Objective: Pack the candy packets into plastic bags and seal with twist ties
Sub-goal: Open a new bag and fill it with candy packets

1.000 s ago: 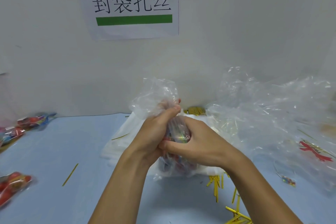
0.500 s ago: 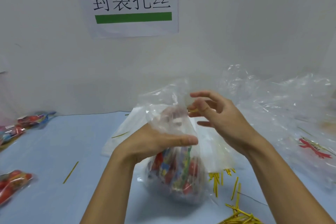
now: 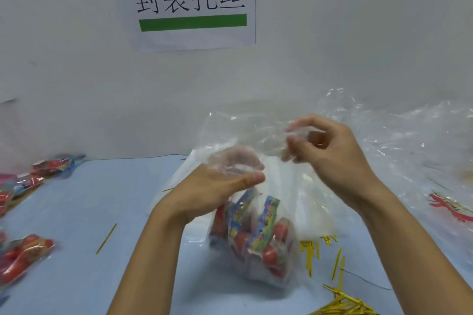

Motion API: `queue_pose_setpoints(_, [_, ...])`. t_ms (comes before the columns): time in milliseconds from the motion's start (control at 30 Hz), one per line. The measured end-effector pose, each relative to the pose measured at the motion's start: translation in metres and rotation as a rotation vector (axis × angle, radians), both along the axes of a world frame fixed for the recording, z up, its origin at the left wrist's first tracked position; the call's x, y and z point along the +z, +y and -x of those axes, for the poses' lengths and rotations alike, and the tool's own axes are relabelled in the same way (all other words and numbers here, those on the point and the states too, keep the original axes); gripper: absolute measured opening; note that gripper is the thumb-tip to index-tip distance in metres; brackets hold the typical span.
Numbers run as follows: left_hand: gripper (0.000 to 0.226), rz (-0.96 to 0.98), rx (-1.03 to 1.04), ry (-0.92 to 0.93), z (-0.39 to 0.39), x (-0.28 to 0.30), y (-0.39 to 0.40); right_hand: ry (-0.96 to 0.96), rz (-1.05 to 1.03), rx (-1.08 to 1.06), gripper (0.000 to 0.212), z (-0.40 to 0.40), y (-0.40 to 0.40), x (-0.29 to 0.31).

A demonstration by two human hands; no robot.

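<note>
Wall: we face a pale wall (image 3: 358,33) with a white paper sign (image 3: 194,2) stuck to it, printed with four black characters above a green bar.
Table: below it we see a light blue table (image 3: 89,207) running up to the wall.
Plastic bag: our clear plastic bag (image 3: 256,238) sits on the table at centre, its lower part full and its upper film loose and raised between the two hands.
Candy packets: we see red and multicoloured candy packets (image 3: 258,235) bunched in the bottom of the bag.
Left hand: our left hand (image 3: 215,186) is at the bag's neck, thumb pointing right across the film and fingers behind the plastic, so we take it as gathering the neck; how tightly, we cannot tell.
Right hand: our right hand (image 3: 330,153) is held higher, to the right, fingers curled and fingertips pinching the upper edge of the film.
Twist ties: we see gold twist ties (image 3: 340,307) heaped at the lower right edge, more scattered just right of the bag, and a single tie (image 3: 106,238) lying alone on the table to the left.
Packed bags: along the left edge we see filled bags of candy (image 3: 23,256), some nearer the wall.
Spare bags: a crumpled pile of clear bags (image 3: 409,148) lies to the right against the wall.
</note>
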State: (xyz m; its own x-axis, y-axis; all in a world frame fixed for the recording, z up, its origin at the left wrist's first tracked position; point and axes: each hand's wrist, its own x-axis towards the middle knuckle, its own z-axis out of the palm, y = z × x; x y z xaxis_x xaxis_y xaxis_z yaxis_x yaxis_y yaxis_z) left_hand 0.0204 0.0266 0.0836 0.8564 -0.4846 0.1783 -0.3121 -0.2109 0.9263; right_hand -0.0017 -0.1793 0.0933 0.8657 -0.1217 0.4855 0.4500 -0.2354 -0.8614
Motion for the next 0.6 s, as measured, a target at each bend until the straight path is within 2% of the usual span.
queue_pose_setpoints(67, [0.038,0.024,0.013,-0.007,-0.004,-0.001,0.008,0.018,-0.045,-0.026,0.017,-0.001,-0.010,-0.001])
queue_pose_setpoints(133, [0.054,0.001,-0.009,0.003,-0.008,-0.005,0.020,0.053,-0.073,-0.040,0.023,-0.004,-0.012,-0.004])
queue_pose_setpoints(233, [0.075,-0.107,-0.146,0.095,-0.010,-0.011,0.041,0.069,-0.102,-0.061,0.024,-0.007,-0.012,-0.009])
queue_pose_setpoints(300, [0.073,-0.147,-0.209,0.152,-0.009,-0.015,0.045,0.045,-0.079,-0.074,0.029,-0.007,-0.014,-0.007])
queue_pose_setpoints(367, [0.057,-0.168,-0.197,0.141,-0.008,-0.015,0.040,-0.101,-0.053,-0.048,0.042,-0.002,-0.016,0.005])
queue_pose_setpoints(433, [0.045,-0.157,-0.185,0.145,-0.009,-0.014,0.034,-0.238,0.050,0.076,0.049,0.006,-0.018,0.023])
queue_pose_setpoints(467, [0.042,-0.155,-0.187,0.150,-0.009,-0.013,0.033,-0.240,0.125,0.159,0.048,0.010,-0.017,0.033])
queue_pose_setpoints(533, [0.036,-0.162,-0.190,0.144,-0.009,-0.013,0.033,-0.134,0.331,0.259,0.042,0.018,-0.011,0.056])
queue_pose_setpoints(600, [0.029,-0.162,-0.184,0.129,-0.009,-0.014,0.034,0.008,0.666,0.228,0.036,0.021,-0.004,0.077])
